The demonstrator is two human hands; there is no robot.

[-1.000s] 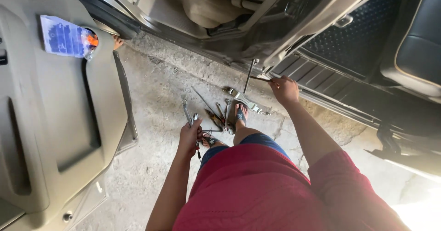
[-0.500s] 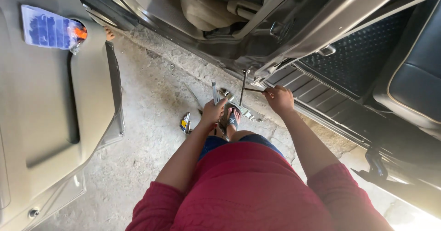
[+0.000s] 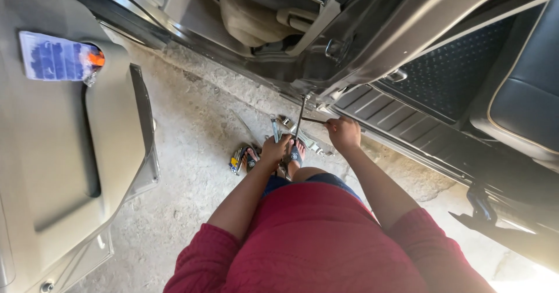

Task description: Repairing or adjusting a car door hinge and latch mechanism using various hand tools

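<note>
Left hand (image 3: 275, 151) raised from floor tools since a second ago, grip now closed on small metal wrench (image 3: 275, 129). Right hand (image 3: 343, 133) kept closed on long bar tool (image 3: 300, 117) at door sill (image 3: 372, 131). Pliers (image 3: 236, 160) left on floor.

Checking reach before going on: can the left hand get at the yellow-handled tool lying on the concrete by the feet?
Probably yes. The left hand hangs just right of the yellow-handled tool, nothing lies between them, but it already holds a metal tool, so its grip is taken.
</note>
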